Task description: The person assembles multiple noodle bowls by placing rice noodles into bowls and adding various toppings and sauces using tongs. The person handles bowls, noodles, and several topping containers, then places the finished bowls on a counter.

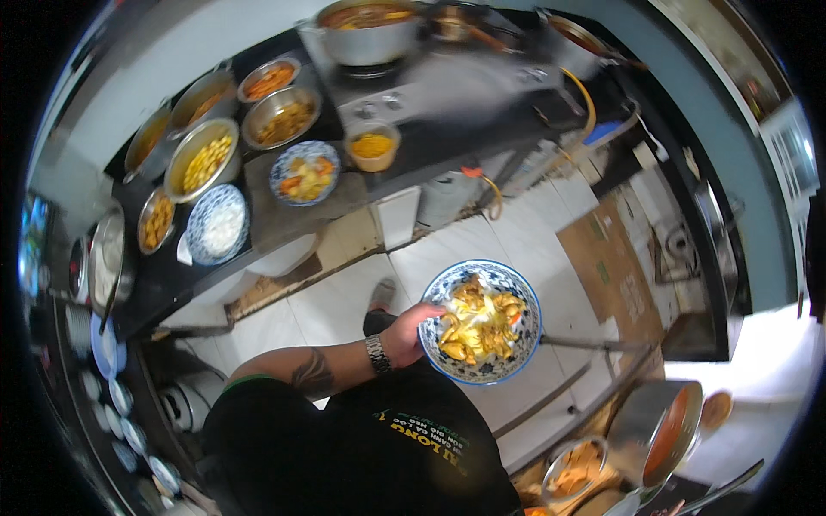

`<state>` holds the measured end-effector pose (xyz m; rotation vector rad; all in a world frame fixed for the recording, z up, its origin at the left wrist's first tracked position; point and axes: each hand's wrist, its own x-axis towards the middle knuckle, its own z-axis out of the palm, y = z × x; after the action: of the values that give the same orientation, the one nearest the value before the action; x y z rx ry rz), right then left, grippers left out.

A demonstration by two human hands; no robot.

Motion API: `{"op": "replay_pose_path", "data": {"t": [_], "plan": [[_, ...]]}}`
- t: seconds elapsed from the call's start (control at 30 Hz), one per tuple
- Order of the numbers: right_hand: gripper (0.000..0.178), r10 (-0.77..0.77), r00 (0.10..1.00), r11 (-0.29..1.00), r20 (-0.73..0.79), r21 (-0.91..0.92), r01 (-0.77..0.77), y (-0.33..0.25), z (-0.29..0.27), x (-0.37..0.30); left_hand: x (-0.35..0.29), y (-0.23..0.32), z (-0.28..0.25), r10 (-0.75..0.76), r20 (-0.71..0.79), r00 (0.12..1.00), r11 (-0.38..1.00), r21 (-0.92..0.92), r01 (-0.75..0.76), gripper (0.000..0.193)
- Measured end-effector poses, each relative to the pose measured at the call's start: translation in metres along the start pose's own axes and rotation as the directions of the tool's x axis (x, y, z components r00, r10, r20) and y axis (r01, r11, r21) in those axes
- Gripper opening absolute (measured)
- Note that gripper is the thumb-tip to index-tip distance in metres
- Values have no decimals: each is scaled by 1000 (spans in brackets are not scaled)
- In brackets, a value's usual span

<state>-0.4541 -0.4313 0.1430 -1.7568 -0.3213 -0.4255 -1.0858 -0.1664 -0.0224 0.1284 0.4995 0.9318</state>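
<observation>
My left hand [408, 334], with a metal watch at the wrist, holds a blue-and-white patterned bowl [530, 340] by its near-left side, the thumb over the rim. The bowl is held over the floor, in front of my body. Inside lie yellow-brown cooked pieces [469, 348] over something white. At the lower right edge, what looks like a sliver of fingers [673, 509] shows near a long metal utensil handle [727, 487]. This may be my right hand; it is nearly all cut off, and its grip cannot be made out.
A black counter [301, 228] at left carries a plate of cooked food [305, 174], a bowl of white food [217, 225] and several metal bowls. A large pot [366, 39] sits on the stove. A pot of reddish liquid [658, 430] stands at lower right. Flattened cardboard [607, 262] lies on the floor.
</observation>
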Motion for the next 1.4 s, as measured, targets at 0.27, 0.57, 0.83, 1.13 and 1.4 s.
{"op": "replay_pose_path", "data": {"t": [0.27,0.57,0.83,1.13,1.4], "plan": [[34,-68,716,934,695,297,-200,-149,251,-186,-26,125,-65,453,-229,861,891,132,-434,49],[26,-158,183,778,970,237,-581,-231,408,-364,70,191,-69,356,-267,895,934,129,-333,49],[29,-256,-105,905,961,200,-376,-231,531,-360,225,200,-63,355,-269,896,891,-193,-411,39],[45,-135,-424,990,896,108,-87,-215,637,-335,298,212,-55,454,-609,650,835,36,-549,47],[46,-154,-537,970,829,231,78,-221,685,-359,305,206,-63,783,-302,544,371,929,-17,70]]}}
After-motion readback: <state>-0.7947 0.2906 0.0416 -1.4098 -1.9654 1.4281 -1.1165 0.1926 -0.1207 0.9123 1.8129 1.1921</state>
